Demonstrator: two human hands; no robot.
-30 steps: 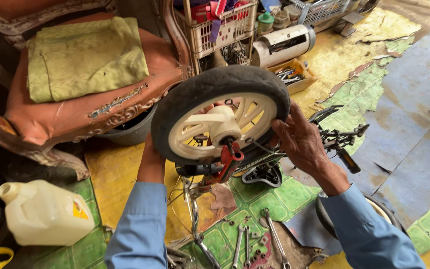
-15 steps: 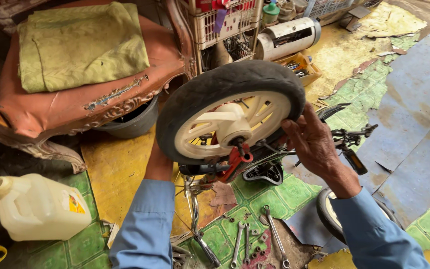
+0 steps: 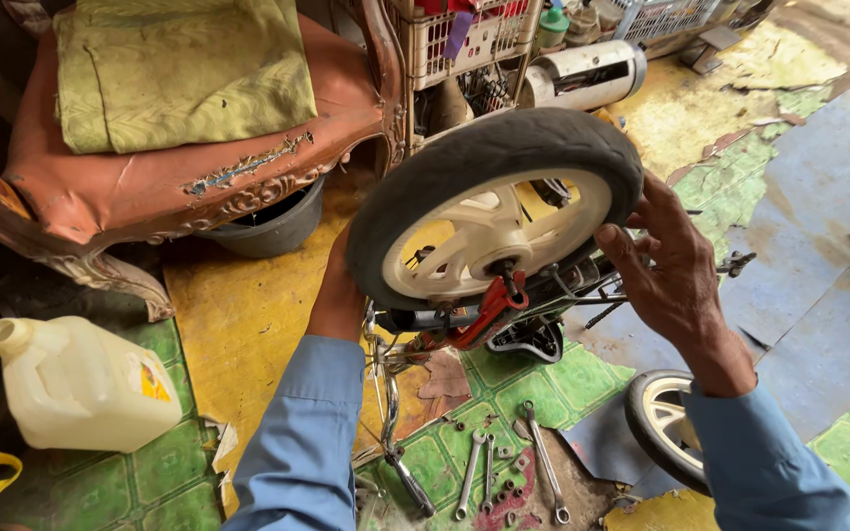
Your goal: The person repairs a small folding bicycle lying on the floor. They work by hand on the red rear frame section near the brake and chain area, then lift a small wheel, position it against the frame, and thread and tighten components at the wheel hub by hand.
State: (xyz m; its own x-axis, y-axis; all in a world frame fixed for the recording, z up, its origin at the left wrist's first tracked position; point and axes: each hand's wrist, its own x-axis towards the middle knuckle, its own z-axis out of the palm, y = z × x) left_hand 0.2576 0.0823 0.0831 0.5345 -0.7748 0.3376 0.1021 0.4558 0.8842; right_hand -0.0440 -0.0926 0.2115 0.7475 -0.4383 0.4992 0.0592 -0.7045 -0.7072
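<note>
Worn chair (image 3: 199, 187), plastic jug (image 3: 86, 383) — wrenches (image 3: 504, 472) scattered below.

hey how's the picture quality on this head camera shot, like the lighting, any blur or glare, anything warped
Head view: even, soft daylight, brightest top right on the blue floor; the wheel, right hand and spanners are sharp, no motion blur; mild glare on the metal cylinder; dark shadow under the chair; the left hand sits half hidden behind the tyre; slight wide-angle stretch at the edges.

Both hands on small wheel (image 3: 496, 202): left hand (image 3: 338, 295) behind tyre, right hand (image 3: 669, 265) at rim; wrenches (image 3: 504, 472) below.
</note>
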